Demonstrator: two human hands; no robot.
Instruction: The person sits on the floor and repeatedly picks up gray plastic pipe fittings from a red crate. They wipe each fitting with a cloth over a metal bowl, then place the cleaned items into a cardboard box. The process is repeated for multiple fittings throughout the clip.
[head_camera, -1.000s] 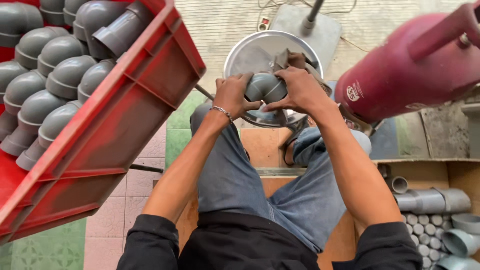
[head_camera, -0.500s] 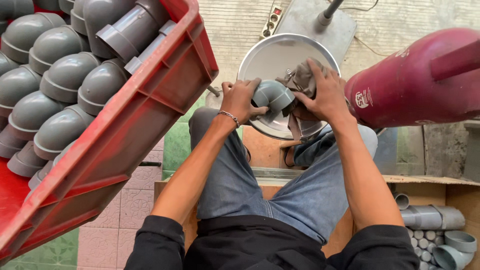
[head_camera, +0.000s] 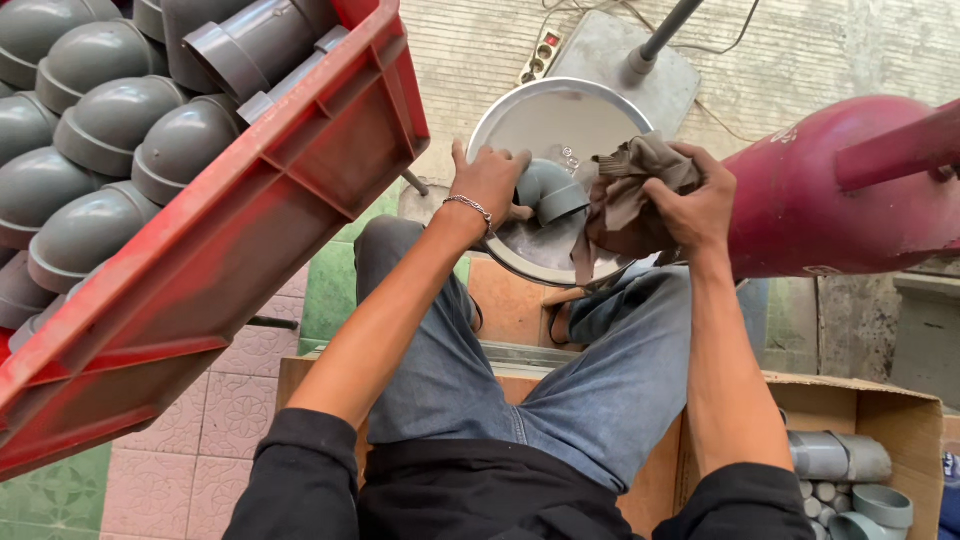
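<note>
Two hands are kept over the metal basin (head_camera: 520, 115): the left hand (head_camera: 490, 180) wrapped around a grey pipe elbow (head_camera: 548, 190), the right hand (head_camera: 695, 205) bunched on a brown rag (head_camera: 625, 195) beside its opening.

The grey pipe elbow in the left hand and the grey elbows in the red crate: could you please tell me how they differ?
The grey pipe elbow is held alone by the left hand over a round metal pan, beside the brown rag gripped by the right hand. The crate elbows lie packed in rows in the tilted red crate, untouched. All share colour and bent shape.
</note>
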